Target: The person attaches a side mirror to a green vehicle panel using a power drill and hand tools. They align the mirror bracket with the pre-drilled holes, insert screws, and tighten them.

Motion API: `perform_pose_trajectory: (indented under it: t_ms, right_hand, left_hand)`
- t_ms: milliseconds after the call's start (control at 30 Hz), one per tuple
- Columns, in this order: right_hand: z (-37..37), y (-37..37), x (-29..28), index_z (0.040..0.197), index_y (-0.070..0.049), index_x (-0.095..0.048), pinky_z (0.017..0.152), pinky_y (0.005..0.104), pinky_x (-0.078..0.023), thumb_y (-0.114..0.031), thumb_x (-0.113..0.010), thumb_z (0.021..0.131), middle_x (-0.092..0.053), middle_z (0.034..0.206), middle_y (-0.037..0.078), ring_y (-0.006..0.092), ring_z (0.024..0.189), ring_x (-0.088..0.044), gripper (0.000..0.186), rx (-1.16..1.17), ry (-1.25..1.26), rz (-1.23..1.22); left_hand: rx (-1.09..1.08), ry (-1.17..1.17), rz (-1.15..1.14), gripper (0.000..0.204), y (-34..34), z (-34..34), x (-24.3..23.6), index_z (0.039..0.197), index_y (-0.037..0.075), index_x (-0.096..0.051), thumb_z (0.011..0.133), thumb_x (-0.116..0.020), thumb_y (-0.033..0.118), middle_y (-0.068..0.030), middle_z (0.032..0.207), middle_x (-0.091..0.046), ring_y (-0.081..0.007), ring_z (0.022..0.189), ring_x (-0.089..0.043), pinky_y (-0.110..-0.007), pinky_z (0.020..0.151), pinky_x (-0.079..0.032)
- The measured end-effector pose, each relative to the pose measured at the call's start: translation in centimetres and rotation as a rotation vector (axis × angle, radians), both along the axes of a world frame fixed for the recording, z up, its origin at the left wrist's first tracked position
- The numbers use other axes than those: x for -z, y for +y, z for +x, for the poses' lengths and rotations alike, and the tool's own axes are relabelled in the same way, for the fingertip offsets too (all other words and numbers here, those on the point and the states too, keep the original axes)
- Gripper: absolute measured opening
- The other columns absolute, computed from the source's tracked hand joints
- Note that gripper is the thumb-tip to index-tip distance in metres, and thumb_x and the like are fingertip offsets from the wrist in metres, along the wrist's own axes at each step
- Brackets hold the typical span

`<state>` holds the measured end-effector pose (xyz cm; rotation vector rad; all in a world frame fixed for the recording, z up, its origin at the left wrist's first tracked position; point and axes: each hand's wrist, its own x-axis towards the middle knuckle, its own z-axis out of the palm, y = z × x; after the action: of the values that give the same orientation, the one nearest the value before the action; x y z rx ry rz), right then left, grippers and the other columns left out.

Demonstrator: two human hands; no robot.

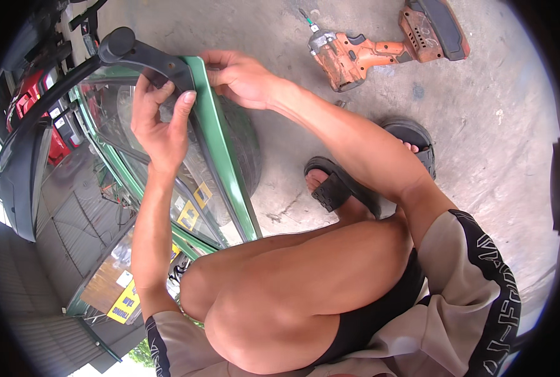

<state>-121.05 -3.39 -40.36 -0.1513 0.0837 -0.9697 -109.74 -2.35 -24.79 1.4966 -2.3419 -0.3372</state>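
Observation:
A green-framed vehicle door or windshield frame (220, 147) with glass stands upright at the left. A black mirror arm (161, 61) is set against its upper corner, and a hole shows in the arm's flat end. My left hand (161, 122) is on the glass side, fingers bent up under the arm and thumb by the green edge. From the other side my right hand (245, 81) reaches to the same corner, its fingers curled and their tips hidden by the frame. Whatever either hand pinches is hidden.
An orange cordless impact driver (361, 55) with a bit fitted lies on the concrete floor (481, 125). A small metal piece (341, 104) lies near it. The black mirror housing (26, 182) hangs at the far left. My sandalled feet are beside a dark tyre (245, 141).

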Motion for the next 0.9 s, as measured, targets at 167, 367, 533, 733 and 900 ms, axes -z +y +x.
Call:
perform_pose_trajectory:
  t_ms: [167,367,533,733,900]
  right_hand:
    - [0.1,0.6,-0.4,0.125,-0.003,-0.062,0.094,0.0349,-0.052,-0.01,-0.062,0.102,-0.068,0.112,0.006,0.0158,0.105,-0.065,0.024,0.046,-0.144,0.089]
    - [0.7,1.3,-0.9,0.118,-0.005,-0.064,0.095,0.0343,-0.055,-0.001,-0.062,0.1,-0.068,0.113,0.006,0.0176,0.105,-0.066,0.018,0.104,-0.201,0.175]
    - [0.8,1.0,-1.0,0.122,-0.004,-0.063,0.096,0.0352,-0.055,0.0,-0.062,0.099,-0.068,0.118,0.008,0.0188,0.107,-0.067,0.023,0.107,-0.175,0.17]
    - [0.6,1.0,-1.6,0.124,-0.002,-0.063,0.095,0.0351,-0.057,0.004,-0.06,0.097,-0.069,0.118,0.009,0.0197,0.106,-0.069,0.028,0.098,-0.188,0.177]
    - [1.0,1.4,-1.9,0.114,-0.004,-0.063,0.087,0.0345,-0.061,0.003,-0.058,0.099,-0.071,0.11,0.01,0.0192,0.097,-0.071,0.017,0.122,-0.221,0.228]
  left_hand:
    - [0.041,0.022,-0.084,0.028,-0.1,-0.1,0.8,0.101,-0.002,-0.069,0.082,-0.086,0.009,-0.0277,0.136,-0.062,-0.0354,0.117,-0.067,-0.041,0.098,-0.053]
    - [-0.045,0.117,-0.155,0.026,0.6,-0.3,1.6,0.102,-0.002,-0.072,0.083,-0.085,0.009,-0.0273,0.136,-0.061,-0.0349,0.119,-0.066,-0.041,0.099,-0.052]
    - [-0.105,0.14,-0.185,0.025,0.9,-0.8,1.8,0.101,-0.002,-0.073,0.083,-0.086,0.01,-0.0282,0.136,-0.061,-0.0357,0.119,-0.066,-0.04,0.099,-0.052]
    - [-0.135,0.136,-0.168,0.026,1.0,-1.0,1.3,0.1,-0.002,-0.074,0.082,-0.087,0.012,-0.0293,0.135,-0.062,-0.0366,0.121,-0.066,-0.04,0.1,-0.052]
    - [-0.151,0.071,-0.15,0.025,1.1,-0.8,1.1,0.099,-0.002,-0.074,0.082,-0.087,0.012,-0.0291,0.132,-0.064,-0.0378,0.121,-0.066,-0.04,0.1,-0.052]
